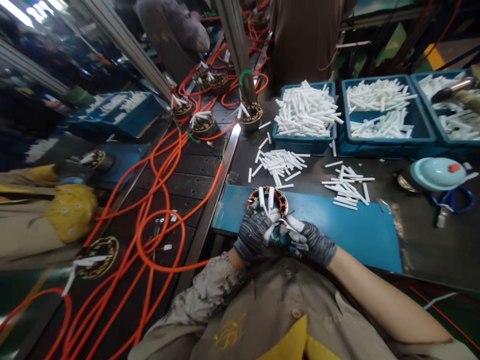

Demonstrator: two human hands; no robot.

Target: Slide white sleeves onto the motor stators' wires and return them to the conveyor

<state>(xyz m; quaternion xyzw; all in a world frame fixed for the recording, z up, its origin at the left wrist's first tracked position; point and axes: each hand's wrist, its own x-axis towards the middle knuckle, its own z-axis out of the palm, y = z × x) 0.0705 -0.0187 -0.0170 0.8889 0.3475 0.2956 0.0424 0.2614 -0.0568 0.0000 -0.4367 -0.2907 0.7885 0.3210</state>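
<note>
A ring-shaped motor stator (284,202) with copper windings sits at the back edge of the blue mat, close to my body. Two white sleeves (270,196) stand up from its leads. My left hand (255,231), in a grey glove with pale fingertips, is closed at the stator's near left side, around its white-sleeved leads. From the right, my right hand (311,239), gloved alike, pinches thin lead wires just in front of the ring. Fingers cover the wire ends. Loose white sleeves (279,162) lie behind the stator, with another small pile (347,187) to the right.
Blue bins (303,142) heaped with white sleeves line the back right. A pale-blue-lidded container (431,174) and blue-handled scissors (459,200) are at right. Orange hoses (161,220) and more stators (202,124) occupy the left line. A co-worker's gloved hand (73,167) works far left.
</note>
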